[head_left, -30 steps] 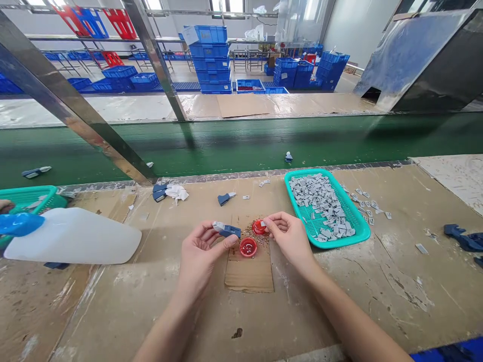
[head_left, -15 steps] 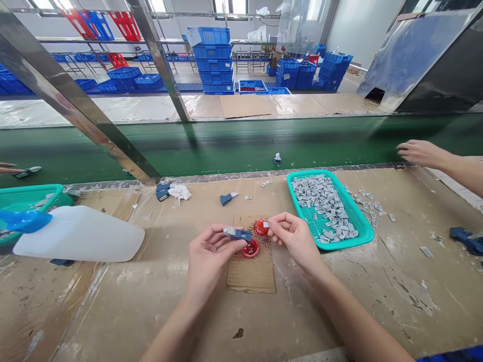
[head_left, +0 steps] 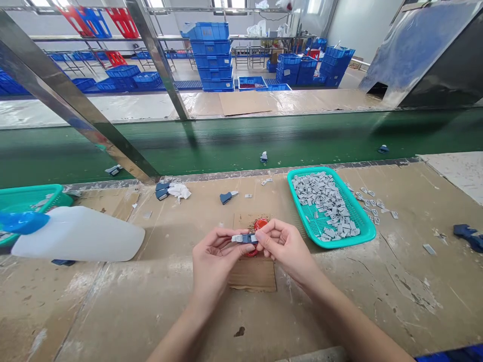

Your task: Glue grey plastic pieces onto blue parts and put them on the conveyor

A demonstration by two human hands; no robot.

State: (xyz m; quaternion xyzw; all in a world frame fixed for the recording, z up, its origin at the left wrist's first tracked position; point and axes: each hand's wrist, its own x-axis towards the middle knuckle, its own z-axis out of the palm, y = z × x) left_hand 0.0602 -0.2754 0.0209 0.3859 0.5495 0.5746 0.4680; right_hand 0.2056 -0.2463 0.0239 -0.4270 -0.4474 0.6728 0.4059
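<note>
The counter [head_left: 113, 311] is a matt brownish board, scuffed rough and streaked with pale scrapes. A piece of cardboard [head_left: 252, 279] on it looks dull and fibrous. The clip [head_left: 247, 238] is smooth blue plastic with a pale grey end. The cap [head_left: 261, 222] is glossy red plastic. The tray [head_left: 339, 244] is teal plastic mesh holding matt grey pieces [head_left: 320, 198]. The jug [head_left: 83, 234] is smooth milky plastic with a shiny blue lid [head_left: 20, 221]. The belt [head_left: 241, 138] is green with a soft sheen. The post [head_left: 75, 108] is polished metal.
</note>
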